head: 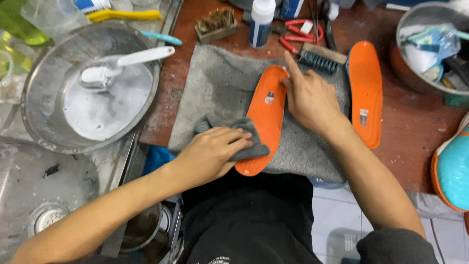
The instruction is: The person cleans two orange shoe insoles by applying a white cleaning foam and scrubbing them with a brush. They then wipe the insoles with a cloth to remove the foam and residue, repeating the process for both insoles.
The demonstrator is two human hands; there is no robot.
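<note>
My dark-clothed lap (249, 220) is sitting nearest the lens, both forearms reaching out from it over a grey towel (220, 93) spread on a reddish-brown worktable (415, 127). My left hand (210, 154) is curling around a small grey cloth (251, 142), fingers bunched on it and pressing it against the heel end of an orange insole (266, 110). My right hand (308, 100) is lying flat on the insole's right edge, index finger stretched out toward the toe, the other fingers loosely bent. The insole is lying on the towel with its long axis running from near me to away from me, tilting slightly right, toe pointing away; a small white-and-red sticker is sitting near its middle. A second orange insole (366, 90) is lying parallel on the bare table to the right, carrying a small pale label near its heel. A white bottle (260, 22) with a blue-and-white label is standing beyond the towel, beside red-handled pliers (303, 36) and two brushes (317, 58). A metal basin (44, 112) of white foamy liquid, holding a white-handled brush (122, 66), is sitting to the left. A teal shoe with orange trim (452, 166) is showing at the right edge, below a metal bowl (415, 19) of crumpled packaging.
</note>
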